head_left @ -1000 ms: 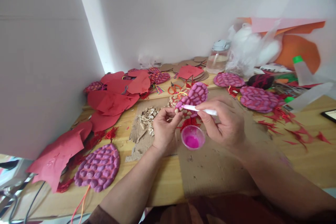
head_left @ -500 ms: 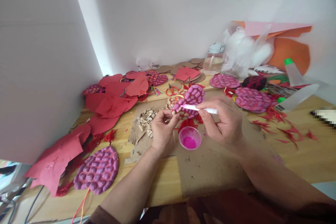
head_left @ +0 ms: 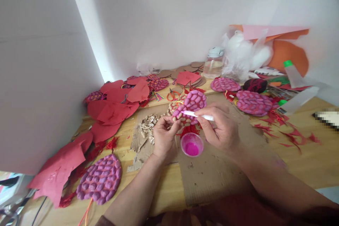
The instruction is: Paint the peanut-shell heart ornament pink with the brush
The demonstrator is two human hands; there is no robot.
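My left hand [head_left: 165, 132] pinches the lower left edge of a peanut-shell ornament [head_left: 195, 100]. Its upper lobe is covered with pink-painted shells, while several shells near my fingers are still tan. My right hand [head_left: 221, 127] grips a white pen-like brush [head_left: 205, 116] between thumb and fingers. The brush's pink tip touches a shell at the ornament's left part, just above my left fingertips. Below the ornament stands a small clear cup [head_left: 192, 144] of magenta paint. Red tassel threads [head_left: 189, 129] hang between the ornament and the cup.
Loose peanut shells [head_left: 148, 126] lie on cardboard [head_left: 209, 180] to the left. Finished pink ornaments [head_left: 100, 180] and red paper cutouts [head_left: 113, 111] surround the work area. Orange-handled scissors [head_left: 173, 94], a water bottle [head_left: 213, 67] and glue bottles [head_left: 299, 100] are farther back.
The view has tilted up slightly, so most things sit lower in it. My right hand has shifted a little left, with the brush tip still on the ornament.
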